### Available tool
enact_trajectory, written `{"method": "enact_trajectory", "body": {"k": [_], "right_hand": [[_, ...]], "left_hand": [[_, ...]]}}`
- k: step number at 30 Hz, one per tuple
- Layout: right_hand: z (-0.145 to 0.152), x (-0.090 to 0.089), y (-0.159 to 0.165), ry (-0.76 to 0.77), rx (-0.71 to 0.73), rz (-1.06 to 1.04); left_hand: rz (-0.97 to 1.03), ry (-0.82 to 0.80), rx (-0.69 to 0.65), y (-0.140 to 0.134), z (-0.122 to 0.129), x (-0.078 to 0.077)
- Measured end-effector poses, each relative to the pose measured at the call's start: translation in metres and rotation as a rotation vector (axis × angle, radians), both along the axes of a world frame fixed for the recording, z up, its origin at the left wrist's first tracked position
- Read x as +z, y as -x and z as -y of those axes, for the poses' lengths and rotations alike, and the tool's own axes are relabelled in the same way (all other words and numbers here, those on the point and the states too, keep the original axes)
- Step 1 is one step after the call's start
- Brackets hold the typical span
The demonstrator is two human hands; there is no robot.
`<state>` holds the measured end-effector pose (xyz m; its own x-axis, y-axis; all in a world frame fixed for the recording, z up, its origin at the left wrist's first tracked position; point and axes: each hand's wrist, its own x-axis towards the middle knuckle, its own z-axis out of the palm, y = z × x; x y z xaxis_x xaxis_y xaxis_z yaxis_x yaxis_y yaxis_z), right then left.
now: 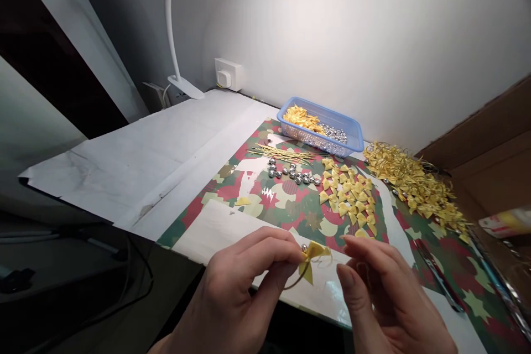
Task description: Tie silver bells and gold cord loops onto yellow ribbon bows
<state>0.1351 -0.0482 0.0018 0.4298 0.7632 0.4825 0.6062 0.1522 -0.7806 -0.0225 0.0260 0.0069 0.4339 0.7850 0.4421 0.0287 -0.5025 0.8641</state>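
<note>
Between the thumb and fingers of my left hand (pixel 257 271) is a yellow ribbon bow (pixel 312 257), above the table's front edge. A small silver bell (pixel 304 247) shows at the bow's top, and a thin gold tie (pixel 299 282) curves down below it. My right hand (pixel 381 290) is just to the right of the bow, thumb and forefinger apart with nothing visible between them; its other fingers are curled and partly hidden. Beyond my hands, several loose yellow bows (pixel 346 193) lie spread out. Left of them are a row of silver bells (pixel 298 177) and a bundle of gold ties (pixel 282 154).
A blue basket (pixel 352 127) at the wall holds yellow bows and silver bells. To its right is a heap of tied bows (pixel 415 182). Scissors or tweezers (pixel 440 276), I cannot tell which, lie on the right. A white lamp (pixel 186 87) stands at the back left.
</note>
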Motion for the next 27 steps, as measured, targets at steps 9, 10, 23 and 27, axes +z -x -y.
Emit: {"method": "enact_trajectory", "body": {"k": [9,10,23,27], "right_hand": [[-0.02,-0.003,-0.023,0.163,0.513,0.055],[-0.02,-0.005,-0.019,0.135,0.464,0.035],[-0.018,-0.01,-0.016,0.155,0.494,0.223],[-0.022,0.008,-0.028,0.287,0.664,0.309]], "left_hand": [[-0.069,-0.037,0.016,0.007,-0.002,0.0],[-0.063,0.0,0.045,0.007,-0.001,0.001],[-0.109,0.011,0.05,0.009,0.001,-0.004],[-0.251,-0.147,-0.013,0.017,-0.005,0.004]]}}
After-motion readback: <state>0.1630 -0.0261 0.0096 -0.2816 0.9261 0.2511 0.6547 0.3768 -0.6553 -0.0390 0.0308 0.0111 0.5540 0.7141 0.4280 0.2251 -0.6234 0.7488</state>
